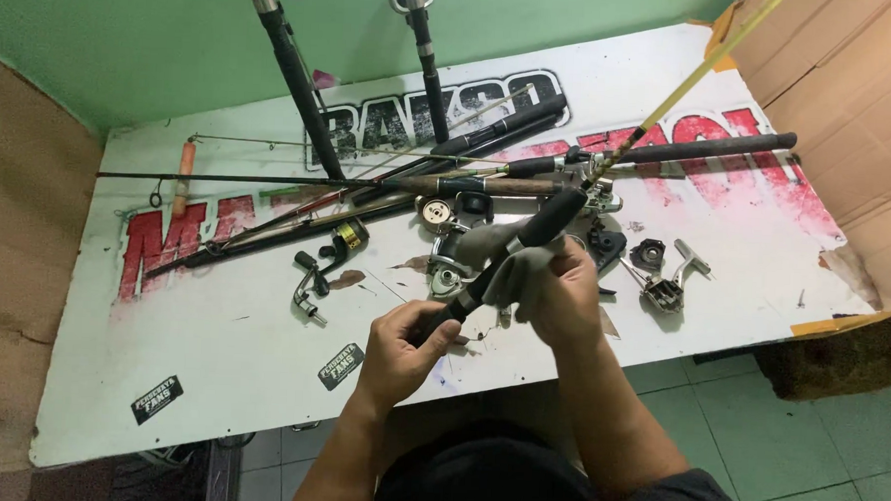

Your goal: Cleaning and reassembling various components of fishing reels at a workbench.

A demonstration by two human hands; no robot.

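**A:** Just in front of the heap of reel parts on the worktop, what are the hands doing?

**B:** The left hand is wrapping fully round the butt end of a dark fishing rod handle, fingers curled tight around it. The right hand is closing over a grey cloth and pressing it against the same handle, a little farther up toward the reel parts. Neither grip is open; both are clamping the rod.

**B:** The rod is slanting up and away from the person, its yellowish blank crossing above the reel parts toward the cardboard wall.

**A:** How would you do that wiping well?

**B:** I'd judge the left hand should be keeping the butt steady while the cloth is sliding along the handle, turning the rod so every side is getting covered, and keeping the tip clear of the other rods lying behind the reel parts.
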